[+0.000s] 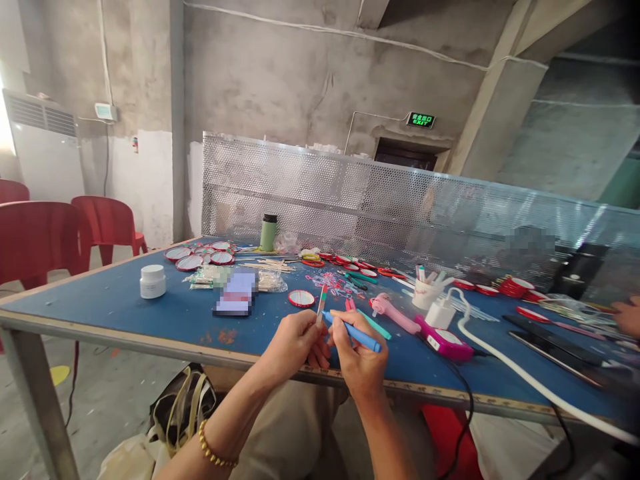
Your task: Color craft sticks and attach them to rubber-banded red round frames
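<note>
My left hand (294, 341) is closed on a thin pale stick (323, 299) that points upward and has red and green bands near its top. In my right hand (364, 363) is a blue marker pen (359, 332), held like a pencil, its tip at or very near the stick just above my left fingers. Whether tip and stick touch, I cannot tell. Just beyond my hands lies a round red-rimmed disc (302, 299). To the right of it are pink marker pens (351, 305) and a teal marker pen (377, 324).
On the blue table (110, 308) stand a white jar (153, 282), a phone (235, 292) and a green bottle (269, 233). Pink and white clips (333, 283) lie scattered behind. Rightward are a pink handheld fan (395, 313), a magenta box (444, 339), a white cable (505, 363) and another person's hand (627, 315).
</note>
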The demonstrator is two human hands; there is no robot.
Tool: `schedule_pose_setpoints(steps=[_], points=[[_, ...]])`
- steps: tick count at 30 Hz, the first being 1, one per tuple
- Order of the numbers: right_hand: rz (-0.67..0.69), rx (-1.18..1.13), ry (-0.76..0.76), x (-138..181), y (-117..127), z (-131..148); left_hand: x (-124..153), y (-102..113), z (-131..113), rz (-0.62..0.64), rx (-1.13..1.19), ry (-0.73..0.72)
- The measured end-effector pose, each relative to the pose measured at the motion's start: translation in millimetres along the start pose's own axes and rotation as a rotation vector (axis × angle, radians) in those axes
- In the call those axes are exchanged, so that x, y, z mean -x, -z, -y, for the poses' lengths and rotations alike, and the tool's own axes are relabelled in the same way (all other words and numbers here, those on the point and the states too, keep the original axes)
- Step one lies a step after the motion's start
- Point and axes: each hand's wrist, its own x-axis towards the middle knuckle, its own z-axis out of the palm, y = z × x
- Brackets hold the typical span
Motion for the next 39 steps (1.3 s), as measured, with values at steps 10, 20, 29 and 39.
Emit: schedule_pose_setpoints(steps=[10, 20, 29, 39], points=[[0.008, -0.002, 0.012, 0.6, 0.6, 0.7, 0.2, 0.3, 2.0, 0.003, -0.005, -0.002], [0.012, -0.002, 0.039, -2.1, 0.6, 2.0, 0.0, 0.2, 2.3, -0.005, -0.004, -0.002], [-0.004, -0.010, 0.017, 0.1, 0.1, -2.2, -0.7, 1.0, 3.7, -0.001, -0.014, 0.002], [0.003, 0.044, 0.038, -0.5, 1.6, -1.9, -0.1, 0.2, -1.2, -0.015, 0.008, 0.016]])
